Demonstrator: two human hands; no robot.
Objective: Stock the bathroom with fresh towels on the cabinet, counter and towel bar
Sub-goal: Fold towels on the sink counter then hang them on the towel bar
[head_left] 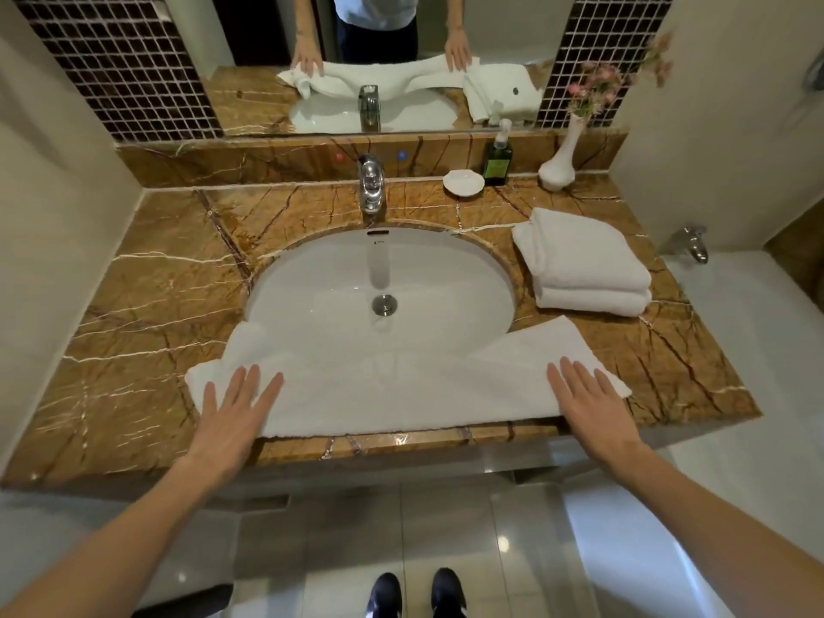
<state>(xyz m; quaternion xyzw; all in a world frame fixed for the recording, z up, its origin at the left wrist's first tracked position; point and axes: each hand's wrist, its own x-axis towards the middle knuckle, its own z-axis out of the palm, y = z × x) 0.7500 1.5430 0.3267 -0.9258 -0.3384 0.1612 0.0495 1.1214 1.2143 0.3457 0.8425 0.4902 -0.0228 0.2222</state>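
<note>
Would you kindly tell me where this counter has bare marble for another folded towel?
Widest bare patch: the counter left of the sink, out to the wall. A narrow strip behind the sink, left of the faucet. Crowded on the right: stacked towels, soap dish, pump bottle, vase. The spread towel, under left hand and right hand, covers the front.

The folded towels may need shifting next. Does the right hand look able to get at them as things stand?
Probably yes: the right hand lies flat on the spread towel, and the folded towels sit just beyond it on the counter with nothing between.
</note>
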